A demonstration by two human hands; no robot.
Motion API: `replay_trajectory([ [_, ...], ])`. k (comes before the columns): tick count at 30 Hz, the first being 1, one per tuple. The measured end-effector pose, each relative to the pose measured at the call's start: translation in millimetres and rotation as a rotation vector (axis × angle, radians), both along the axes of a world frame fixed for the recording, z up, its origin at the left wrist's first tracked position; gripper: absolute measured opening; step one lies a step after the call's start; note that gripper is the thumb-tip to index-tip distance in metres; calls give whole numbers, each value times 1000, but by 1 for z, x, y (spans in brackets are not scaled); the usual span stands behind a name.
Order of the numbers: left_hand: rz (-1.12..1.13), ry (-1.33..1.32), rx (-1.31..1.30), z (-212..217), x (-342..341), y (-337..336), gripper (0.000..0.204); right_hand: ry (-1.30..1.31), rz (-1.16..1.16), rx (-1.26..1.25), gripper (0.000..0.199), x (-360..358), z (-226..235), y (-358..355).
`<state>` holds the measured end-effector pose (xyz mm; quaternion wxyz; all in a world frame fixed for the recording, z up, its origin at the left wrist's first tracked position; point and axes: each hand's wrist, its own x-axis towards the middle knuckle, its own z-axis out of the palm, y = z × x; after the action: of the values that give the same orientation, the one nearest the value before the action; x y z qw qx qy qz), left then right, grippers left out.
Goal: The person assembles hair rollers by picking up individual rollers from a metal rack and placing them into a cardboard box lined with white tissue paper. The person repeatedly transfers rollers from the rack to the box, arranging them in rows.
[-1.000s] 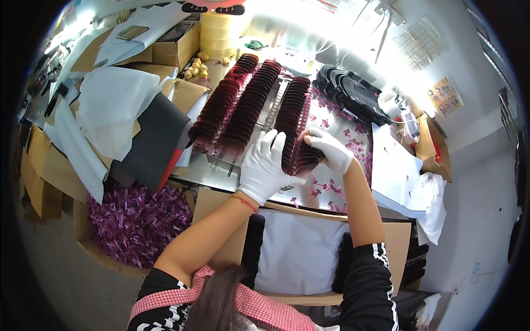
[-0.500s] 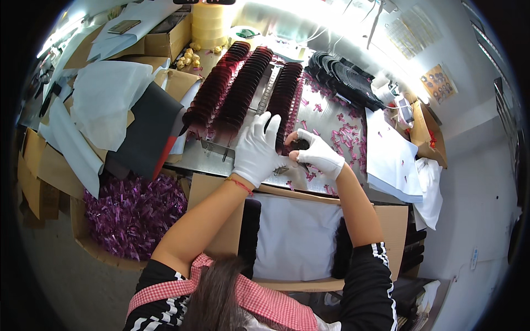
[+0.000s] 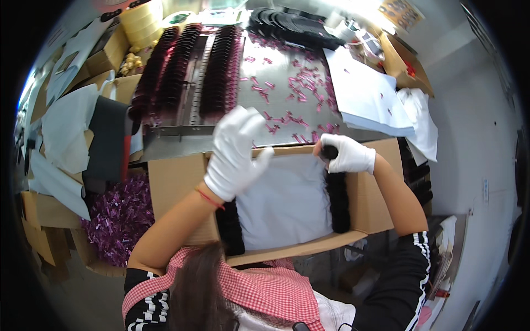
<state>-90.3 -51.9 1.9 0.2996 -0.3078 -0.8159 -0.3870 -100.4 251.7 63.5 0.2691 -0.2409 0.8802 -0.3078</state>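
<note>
My left hand (image 3: 236,154), in a white glove, is raised with fingers apart and holds nothing; it is over the left edge of an open cardboard box (image 3: 179,179). In a fingertip-less white glove, my right hand (image 3: 353,155) closes on a small black round piece (image 3: 329,151), above the box's far right corner. Inside the box, a white sheet (image 3: 287,204) lies between black rows along the left (image 3: 230,229) and right (image 3: 339,204) sides. Beyond my hands, a metal rack (image 3: 196,77) stands among rows of dark, thin, stacked pieces (image 3: 218,71).
Small pink pieces (image 3: 306,83) lie scattered over the metal table (image 3: 281,60). Black curved strips (image 3: 292,27) are piled at the back. White sheets (image 3: 367,91) lie at right. A bin of shiny purple pieces (image 3: 121,220) stands at left, below papers and cartons.
Both hands have left the near end of the right-hand row and come back over the box. The left has opened and lifted away; the right has carried the black piece rightward. The view has shifted.
</note>
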Motion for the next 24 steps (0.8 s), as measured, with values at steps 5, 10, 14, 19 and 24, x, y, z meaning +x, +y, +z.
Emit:
replay_trajectory([
  [5,-715,-1123,93,-41,44,95,50,84,102,568,36,23,-40,59],
  [10,-466,-1263,25,-88,51,195,59,249,226,656,36,14,-54,64],
  [14,-184,-1193,-15,-125,39,246,58,239,266,720,35,8,-62,70],
  [19,-50,-1196,-147,-124,34,255,49,143,226,761,42,2,-72,69],
  [24,-143,-1187,133,-129,39,242,42,122,300,781,50,-5,-82,65],
])
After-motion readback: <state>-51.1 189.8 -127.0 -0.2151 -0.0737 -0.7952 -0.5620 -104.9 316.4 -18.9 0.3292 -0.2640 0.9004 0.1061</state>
